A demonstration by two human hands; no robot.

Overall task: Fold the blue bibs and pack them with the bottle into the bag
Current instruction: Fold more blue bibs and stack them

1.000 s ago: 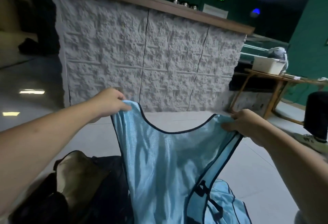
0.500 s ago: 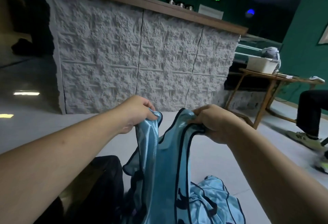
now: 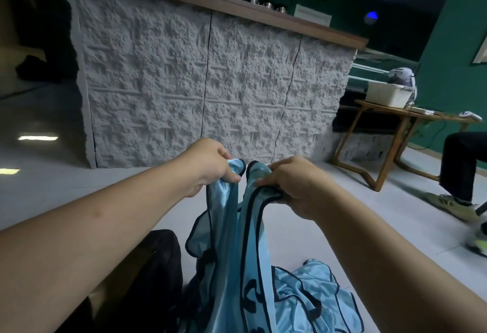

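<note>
The left hand (image 3: 210,166) and right hand (image 3: 292,182) are raised side by side, almost touching, each with fingers curled round one shoulder strap of a blue bib (image 3: 237,248). The two straps stand close together between the hands, dark piping facing in, and the rest of the cloth hangs straight down from them in a loose column.

This looks like the lengthwise fold: the two shoulders have met, so the bib is halved along its height. The next move probably calls for one hand to take both straps so the other can run down, smooth the sides flush and take the bottom hem for a second fold. The slippery cloth may slide out of line unless it is kept taut.

The bib's long axis runs vertically, straps up and away from the person, hem down toward the bottom of the view, where it is lost from sight.

Below and to the right, a second bib (image 3: 316,293) lies crumpled on the floor (image 3: 79,185). To the left, under the left forearm, sits the dark bag (image 3: 152,280). I cannot see the bottle.
</note>
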